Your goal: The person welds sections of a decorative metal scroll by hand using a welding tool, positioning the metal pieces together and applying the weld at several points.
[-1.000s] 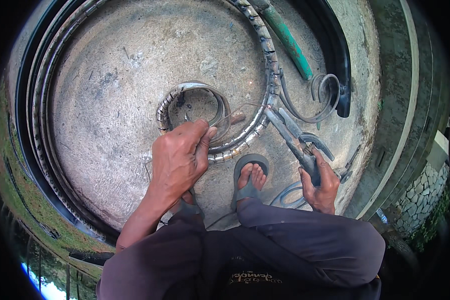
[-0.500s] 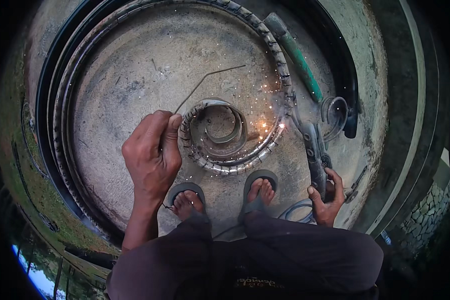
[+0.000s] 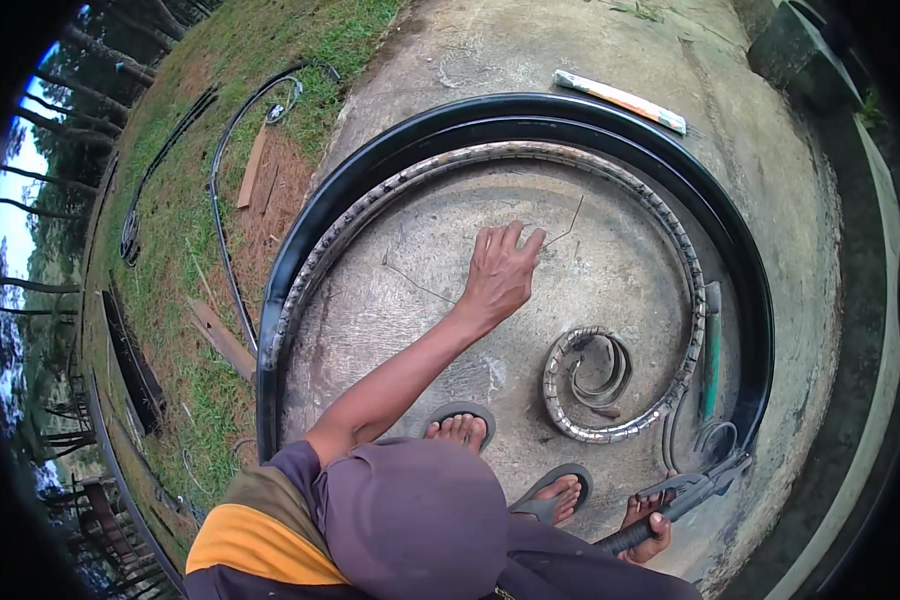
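Note:
My left hand [image 3: 505, 270] is held over the middle of the concrete, fingers curled round a thin bent wire [image 3: 575, 215] whose ends stick out on both sides. To the right of my feet, my right hand [image 3: 652, 530] grips the dark handle of a welding electrode holder [image 3: 695, 490]. The holder's jaws point up and to the right, and I cannot make out a rod in them. Between the hands lies a big metal spiral [image 3: 692, 290] with rows of short dark cross marks, its tight inner coil [image 3: 618, 385] close to my feet. Neither hand touches the spiral.
A black curved channel [image 3: 570, 107] arches round the spiral. A green-handled tool [image 3: 712, 365] and looped cable [image 3: 715, 438] lie on the right. Beyond the channel sits a white and orange packet [image 3: 620, 100]. Boards [image 3: 255, 170] and a dark hose [image 3: 215, 200] lie on the grass.
The view has shifted and widened. Sparks at the spiral are gone. The electrode holder has moved away from the spiral, while my left hand with the wire is further from the inner coil.

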